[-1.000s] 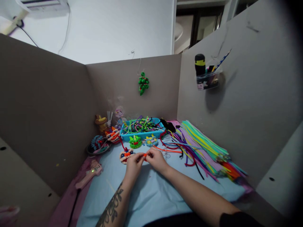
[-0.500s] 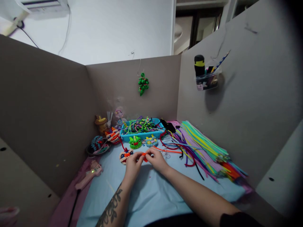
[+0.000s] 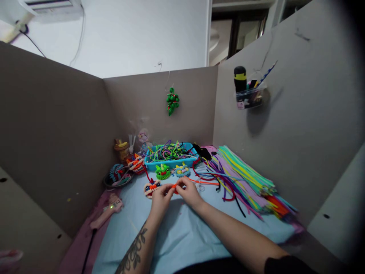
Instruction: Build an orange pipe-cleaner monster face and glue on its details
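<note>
Between my fingertips is an orange pipe cleaner (image 3: 175, 186), bent into a small piece and mostly covered by the fingers. My left hand (image 3: 161, 194) pinches it from the left, and my right hand (image 3: 188, 191) pinches it from the right, the two hands almost touching. Just left of my left hand lies a cream, orange and blue pipe-cleaner animal head (image 3: 150, 188). Behind the hands sit a green animal head (image 3: 163, 172) and a light blue and yellow one (image 3: 182, 170). A straight orange pipe cleaner (image 3: 207, 182) extends to the right on the blue cloth (image 3: 188, 232).
A blue tray (image 3: 171, 164) of tangled pipe cleaners stands at the back. Bundles of coloured pipe cleaners (image 3: 242, 175) lie on the right. At left are a pink glue gun (image 3: 107, 213), a dark bowl (image 3: 110, 183) and an orange-red head (image 3: 137, 164). Grey partitions (image 3: 159, 125) enclose the table.
Both hands stay in nearly the same place. Less of the orange piece shows below the fingertips now, and the fingers have shifted slightly around it.
</note>
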{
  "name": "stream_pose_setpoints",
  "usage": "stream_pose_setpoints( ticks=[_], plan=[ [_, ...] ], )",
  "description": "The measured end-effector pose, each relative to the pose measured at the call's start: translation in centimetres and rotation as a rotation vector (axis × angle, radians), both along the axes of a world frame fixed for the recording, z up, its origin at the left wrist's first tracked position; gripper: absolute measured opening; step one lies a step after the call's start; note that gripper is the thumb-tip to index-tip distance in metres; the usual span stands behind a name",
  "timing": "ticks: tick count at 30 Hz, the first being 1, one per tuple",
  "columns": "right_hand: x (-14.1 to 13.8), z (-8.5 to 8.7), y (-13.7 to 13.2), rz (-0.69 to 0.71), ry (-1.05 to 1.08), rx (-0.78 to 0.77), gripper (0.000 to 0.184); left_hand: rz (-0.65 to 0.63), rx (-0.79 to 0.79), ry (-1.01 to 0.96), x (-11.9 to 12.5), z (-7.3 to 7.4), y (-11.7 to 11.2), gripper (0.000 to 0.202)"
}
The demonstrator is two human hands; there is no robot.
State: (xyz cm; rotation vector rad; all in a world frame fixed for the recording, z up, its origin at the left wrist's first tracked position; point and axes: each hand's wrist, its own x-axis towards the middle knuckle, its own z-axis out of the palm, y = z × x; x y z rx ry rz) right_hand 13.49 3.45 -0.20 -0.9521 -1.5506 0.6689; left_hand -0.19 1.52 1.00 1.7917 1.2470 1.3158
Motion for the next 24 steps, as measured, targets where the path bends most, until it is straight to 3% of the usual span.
stream_pose_setpoints(
  ticks=[7, 15, 24],
  plan=[
    [-0.3, 0.0, -0.4, -0.033, -0.065, 0.113, 0.012, 0.016, 0.015, -0.051, -0.1, -0.1, -0.1, 0.023],
    [0.1, 0.9, -0.3, 0.244, 0.135, -0.092, 0.013, 0.013, -0.091, -0.193, -0.4, -0.6, 0.6, 0.030],
    [0.3, -0.1, 0.5, 0.334, 0.215, -0.217, 0.017, -0.018, -0.131, -0.249, -0.4, -0.6, 0.7, 0.024]
  ],
)
